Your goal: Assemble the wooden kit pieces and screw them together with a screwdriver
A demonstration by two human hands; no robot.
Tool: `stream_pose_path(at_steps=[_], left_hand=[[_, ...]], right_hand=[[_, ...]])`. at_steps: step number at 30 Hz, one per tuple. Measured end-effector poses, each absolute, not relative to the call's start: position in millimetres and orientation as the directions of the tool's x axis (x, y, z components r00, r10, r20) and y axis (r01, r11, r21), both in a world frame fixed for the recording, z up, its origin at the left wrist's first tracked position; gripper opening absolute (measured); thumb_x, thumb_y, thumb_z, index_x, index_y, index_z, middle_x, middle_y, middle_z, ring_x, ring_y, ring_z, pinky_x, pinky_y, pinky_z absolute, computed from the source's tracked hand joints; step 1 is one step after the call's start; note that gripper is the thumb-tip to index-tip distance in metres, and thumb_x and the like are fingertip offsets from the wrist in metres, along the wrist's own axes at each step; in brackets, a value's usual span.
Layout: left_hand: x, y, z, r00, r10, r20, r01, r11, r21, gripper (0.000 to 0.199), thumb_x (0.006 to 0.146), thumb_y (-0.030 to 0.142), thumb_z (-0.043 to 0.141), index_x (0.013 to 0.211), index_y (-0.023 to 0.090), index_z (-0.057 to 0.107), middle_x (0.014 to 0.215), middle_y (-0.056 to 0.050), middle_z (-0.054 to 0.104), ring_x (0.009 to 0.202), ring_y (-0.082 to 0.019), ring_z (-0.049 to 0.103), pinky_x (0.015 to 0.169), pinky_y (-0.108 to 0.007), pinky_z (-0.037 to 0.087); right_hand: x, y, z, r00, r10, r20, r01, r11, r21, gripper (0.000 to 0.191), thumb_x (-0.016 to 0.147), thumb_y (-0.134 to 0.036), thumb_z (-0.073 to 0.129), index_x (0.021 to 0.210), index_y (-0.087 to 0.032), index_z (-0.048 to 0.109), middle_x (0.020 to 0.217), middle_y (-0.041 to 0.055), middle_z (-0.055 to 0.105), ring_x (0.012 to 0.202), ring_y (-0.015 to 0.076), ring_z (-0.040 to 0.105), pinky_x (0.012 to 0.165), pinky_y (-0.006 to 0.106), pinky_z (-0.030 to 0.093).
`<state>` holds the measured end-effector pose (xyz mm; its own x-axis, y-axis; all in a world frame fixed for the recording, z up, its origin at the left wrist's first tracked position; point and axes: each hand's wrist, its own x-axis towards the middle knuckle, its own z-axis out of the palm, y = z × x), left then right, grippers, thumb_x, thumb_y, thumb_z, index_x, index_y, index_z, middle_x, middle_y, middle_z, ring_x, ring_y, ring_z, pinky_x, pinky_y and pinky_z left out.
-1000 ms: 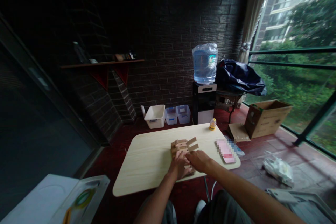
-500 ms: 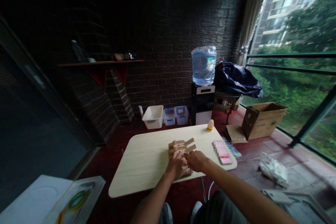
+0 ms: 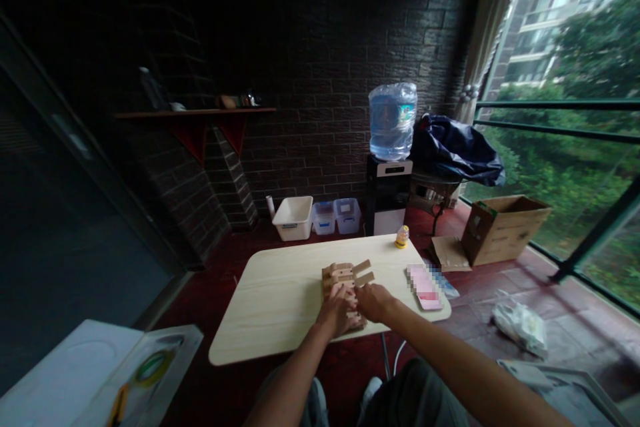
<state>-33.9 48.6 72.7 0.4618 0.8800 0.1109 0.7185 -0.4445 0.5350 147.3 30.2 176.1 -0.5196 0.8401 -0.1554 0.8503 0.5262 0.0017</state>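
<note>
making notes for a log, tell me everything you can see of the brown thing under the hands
The brown thing is a low, blocky piece that looks like cardboard or wood, with raised parts across its top. Two flat strips jut from its far right side, slanting up and to the right. It sits on the pale table, towards the near edge. The left hand and right hand are on it, hiding much of its middle.

Apparently a home balcony room; brick wall (image 3: pixel 320 133), water dispenser (image 3: pixel 391 168), curtain (image 3: pixel 486 33), green railing (image 3: pixel 555 105); trees (image 3: pixel 595 47) just outside.
</note>
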Motion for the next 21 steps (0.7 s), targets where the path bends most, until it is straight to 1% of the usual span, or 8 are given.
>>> stream_pose_path(at_steps=[2, 5, 7, 10, 12, 15, 17, 21], left_hand=[[-34.0, 48.6, 73.6, 0.471, 0.876, 0.107, 0.729, -0.454, 0.513, 0.022, 0.075, 0.031, 0.093, 0.095, 0.027, 0.085, 0.15, -0.01, 0.063, 0.153, -0.039, 0.048, 0.13, -0.054, 0.043], [-33.6, 48.9, 73.8, 0.483, 0.87, 0.1, 0.742, -0.467, 0.481, 0.02, 0.075, 0.03, 0.093, 0.094, 0.029, 0.086, 0.155, -0.008, 0.062, 0.158, -0.04, 0.042, 0.132, -0.057, 0.039], [-33.2, 49.2, 73.7, 0.478, 0.875, 0.082, 0.752, -0.456, 0.476, 0.022, 0.075, 0.03, 0.093, 0.095, 0.029, 0.087, 0.158, -0.008, 0.06, 0.159, -0.041, 0.04, 0.132, -0.057, 0.039], [-32.8, 49.3, 74.0, 0.468, 0.881, 0.072, 0.753, -0.44, 0.489, 0.022, 0.077, 0.032, 0.092, 0.097, 0.027, 0.086, 0.16, -0.009, 0.059, 0.16, -0.042, 0.039, 0.131, -0.058, 0.04], [-32.9, 49.5, 74.0, 0.469, 0.879, 0.087, 0.745, -0.446, 0.495, 0.021, 0.078, 0.032, 0.091, 0.097, 0.027, 0.086, 0.158, -0.009, 0.06, 0.159, -0.04, 0.04, 0.131, -0.057, 0.041], [-33.4, 50.6, 72.0, 0.477, 0.873, 0.102, 0.74, -0.461, 0.49, 0.022, 0.077, 0.032, 0.092, 0.097, 0.027, 0.085, 0.154, -0.008, 0.062, 0.157, -0.037, 0.044, 0.13, -0.052, 0.043], [-34.0, 51.8, 69.1, 0.476, 0.874, 0.099, 0.745, -0.46, 0.482, 0.024, 0.075, 0.033, 0.094, 0.096, 0.028, 0.084, 0.152, -0.007, 0.063, 0.156, -0.036, 0.045, 0.129, -0.051, 0.044], [-35.4, 53.1, 64.2, 0.476, 0.871, 0.116, 0.737, -0.468, 0.487, 0.022, 0.074, 0.034, 0.094, 0.094, 0.029, 0.085, 0.148, -0.007, 0.066, 0.155, -0.038, 0.046, 0.129, -0.054, 0.043]], right_hand=[[149.0, 28.4, 179.3, -0.535, 0.83, -0.156, 0.841, 0.541, -0.006, 0.046, 0.096, -0.019, 0.062, 0.139, -0.006, 0.065, 0.117, 0.0282, 0.08, 0.102, 0.0383, 0.081, 0.08, 0.048, 0.065], [151.4, 24.3, 187.2, -0.552, 0.816, -0.169, 0.829, 0.559, -0.006, 0.044, 0.094, -0.014, 0.061, 0.138, -0.011, 0.066, 0.12, 0.0256, 0.08, 0.107, 0.0367, 0.081, 0.083, 0.047, 0.065], [152.3, 22.3, 190.2, -0.562, 0.808, -0.177, 0.82, 0.572, 0.005, 0.043, 0.095, -0.012, 0.06, 0.137, -0.014, 0.066, 0.123, 0.0245, 0.079, 0.11, 0.0353, 0.08, 0.085, 0.045, 0.065], [152.5, 22.9, 187.5, -0.564, 0.806, -0.178, 0.82, 0.572, -0.007, 0.044, 0.096, -0.013, 0.061, 0.14, -0.015, 0.064, 0.125, 0.0234, 0.079, 0.109, 0.0348, 0.08, 0.085, 0.045, 0.065], [151.8, 25.7, 182.4, -0.539, 0.824, -0.173, 0.839, 0.543, -0.029, 0.042, 0.098, -0.018, 0.061, 0.14, -0.014, 0.064, 0.122, 0.0236, 0.08, 0.107, 0.0353, 0.08, 0.084, 0.044, 0.064], [150.1, 30.5, 175.0, -0.493, 0.854, -0.164, 0.869, 0.492, -0.046, 0.036, 0.103, -0.027, 0.058, 0.134, -0.011, 0.067, 0.116, 0.0264, 0.08, 0.105, 0.0368, 0.08, 0.083, 0.045, 0.063], [150.0, 32.7, 172.4, -0.494, 0.855, -0.158, 0.869, 0.491, -0.059, 0.036, 0.103, -0.027, 0.055, 0.132, -0.009, 0.067, 0.117, 0.0277, 0.079, 0.105, 0.0373, 0.08, 0.083, 0.045, 0.063], [155.8, 32.6, 176.6, -0.516, 0.835, -0.191, 0.856, 0.513, -0.069, 0.048, 0.1, -0.025, 0.058, 0.144, -0.006, 0.059, 0.12, 0.0285, 0.079, 0.106, 0.038, 0.079, 0.083, 0.046, 0.063]])
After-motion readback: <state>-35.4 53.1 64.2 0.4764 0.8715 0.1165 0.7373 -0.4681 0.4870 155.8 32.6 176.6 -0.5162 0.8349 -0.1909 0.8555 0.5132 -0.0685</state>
